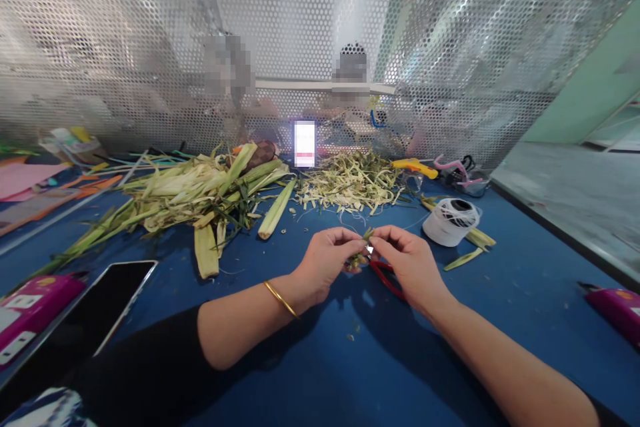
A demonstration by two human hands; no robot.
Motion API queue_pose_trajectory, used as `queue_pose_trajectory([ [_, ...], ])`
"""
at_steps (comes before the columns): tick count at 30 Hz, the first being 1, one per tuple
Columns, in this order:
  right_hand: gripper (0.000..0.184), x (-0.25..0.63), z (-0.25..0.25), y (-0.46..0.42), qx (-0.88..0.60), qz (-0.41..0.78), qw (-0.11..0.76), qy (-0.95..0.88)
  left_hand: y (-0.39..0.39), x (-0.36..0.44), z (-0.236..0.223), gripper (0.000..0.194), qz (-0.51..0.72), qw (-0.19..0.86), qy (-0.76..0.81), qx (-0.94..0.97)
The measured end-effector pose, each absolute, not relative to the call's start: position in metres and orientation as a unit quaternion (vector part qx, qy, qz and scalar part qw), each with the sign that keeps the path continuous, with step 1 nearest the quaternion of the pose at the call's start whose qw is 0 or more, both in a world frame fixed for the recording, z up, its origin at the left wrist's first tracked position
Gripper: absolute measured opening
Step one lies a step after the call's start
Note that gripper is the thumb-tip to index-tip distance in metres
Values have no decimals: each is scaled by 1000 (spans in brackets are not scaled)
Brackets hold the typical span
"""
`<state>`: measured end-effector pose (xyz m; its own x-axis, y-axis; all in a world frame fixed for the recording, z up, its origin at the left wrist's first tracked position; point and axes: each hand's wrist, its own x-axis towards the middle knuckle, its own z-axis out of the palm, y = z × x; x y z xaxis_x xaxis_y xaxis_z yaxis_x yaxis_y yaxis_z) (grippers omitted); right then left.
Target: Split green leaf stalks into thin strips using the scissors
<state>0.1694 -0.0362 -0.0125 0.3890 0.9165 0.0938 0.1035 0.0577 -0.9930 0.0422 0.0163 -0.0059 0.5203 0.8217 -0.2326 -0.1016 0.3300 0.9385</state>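
My left hand (323, 263) is closed in a pinch on a small bundle of greenish plant strips (356, 260) just above the blue table. Facing it, my right hand (415, 267) brings thumb and forefinger together at the top of the same bundle. A pair of red-handled scissors (387, 280) sits under the right fingers, its blades mostly hidden. Thin white thread runs over the table behind the hands, towards a spool of white thread (450, 221) on the right.
Long husk-like leaves (185, 190) are heaped at the back left, with shredded strips (355, 180) beside them. A phone (100, 307) lies at left. A lit screen (305, 143) stands before a perforated metal partition (300, 27); people sit behind it. Purple cutters (35, 313) flank both sides.
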Motion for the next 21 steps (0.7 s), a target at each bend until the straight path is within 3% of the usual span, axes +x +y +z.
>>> queue_pose_trajectory([
  [6,19,168,-11,-37,-587,327,584,-455,19,42,-4,10,296,760,385,432],
  [15,25,176,-14,-36,-568,363,548,-495,20,42,-7,3,357,675,382,521],
  [21,17,180,-18,-37,-596,234,483,-597,24,37,-12,20,380,542,356,659],
])
